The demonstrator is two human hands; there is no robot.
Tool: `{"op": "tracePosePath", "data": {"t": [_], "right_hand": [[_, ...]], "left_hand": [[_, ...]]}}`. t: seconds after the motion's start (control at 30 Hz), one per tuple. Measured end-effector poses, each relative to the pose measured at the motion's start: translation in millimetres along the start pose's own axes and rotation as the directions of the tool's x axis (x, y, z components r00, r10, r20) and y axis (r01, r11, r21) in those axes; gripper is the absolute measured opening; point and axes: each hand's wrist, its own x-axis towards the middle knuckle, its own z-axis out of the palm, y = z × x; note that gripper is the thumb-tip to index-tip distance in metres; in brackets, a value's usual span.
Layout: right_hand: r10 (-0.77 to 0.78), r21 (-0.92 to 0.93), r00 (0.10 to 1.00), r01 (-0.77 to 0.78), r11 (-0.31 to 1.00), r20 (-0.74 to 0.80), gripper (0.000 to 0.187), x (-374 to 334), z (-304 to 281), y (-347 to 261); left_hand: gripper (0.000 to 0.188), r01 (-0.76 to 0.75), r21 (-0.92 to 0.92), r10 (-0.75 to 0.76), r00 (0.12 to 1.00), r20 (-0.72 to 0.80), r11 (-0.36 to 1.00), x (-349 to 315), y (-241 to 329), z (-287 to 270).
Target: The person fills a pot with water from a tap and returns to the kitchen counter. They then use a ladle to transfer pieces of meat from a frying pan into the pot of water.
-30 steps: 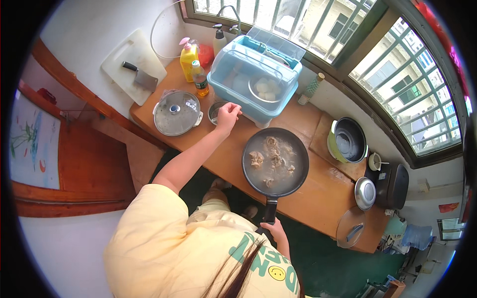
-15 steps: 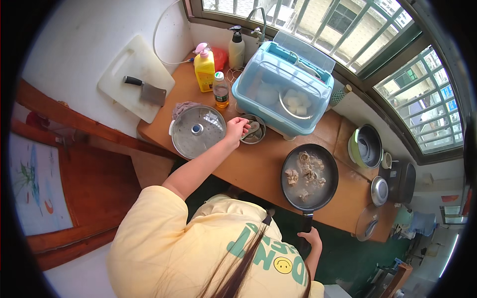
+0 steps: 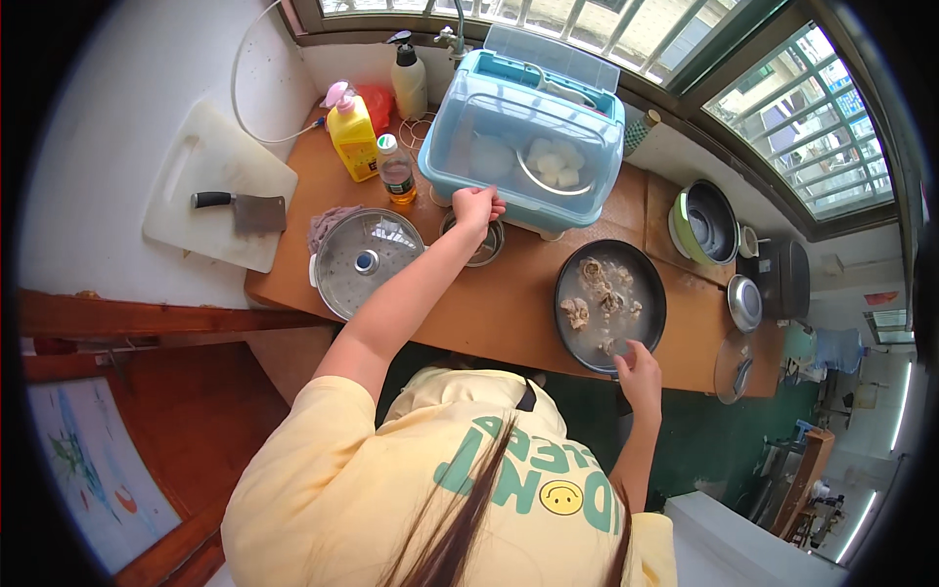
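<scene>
Currently, one black pan (image 3: 658, 305) at the view's three o'clock, meat pieces (image 3: 611, 301) in cloudy liquid (image 3: 585, 343), right hand (image 3: 641, 380) half open at pan's five-o'clock rim, hold unclear, left hand (image 3: 473, 205) curled over metal bowl (image 3: 496, 248) at pan's ten o'clock, anything held indiscernible.

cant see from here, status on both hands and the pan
Left hand over small metal bowl, grip unclear. Right hand at near edge of frying pan. Meat pieces in cloudy liquid. Blue box close behind left hand.

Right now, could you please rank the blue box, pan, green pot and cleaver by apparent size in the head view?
1. Blue box
2. Pan
3. Green pot
4. Cleaver
</scene>
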Motion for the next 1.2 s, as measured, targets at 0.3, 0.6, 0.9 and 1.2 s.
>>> {"op": "tracePosePath", "data": {"t": [0.3,0.6,0.9,1.2], "right_hand": [[-0.404,0.051,0.846,0.413,0.909,0.347,0.033,43.4,72.5,-107.4],[-0.702,-0.054,0.690,0.705,0.707,-0.176,0.027,127.5,113.1,-157.6],[-0.373,0.461,0.928,0.332,0.823,-0.002,0.018,298.1,150.8,-277.4],[-0.339,0.995,0.941,0.033,0.091,0.000,0.019,314.7,186.3,-272.0]], "left_hand": [[0.016,0.082,-0.241,-0.137,0.966,-0.221,0.967,13.5,-2.2,6.0],[0.013,0.140,-0.377,-0.096,0.986,0.133,0.916,-63.5,72.8,3.4],[0.024,0.012,-0.075,0.017,0.924,0.381,0.997,-66.0,179.8,23.0],[0.023,-0.044,0.055,0.015,0.898,0.440,0.998,-57.9,195.7,30.7]]}}
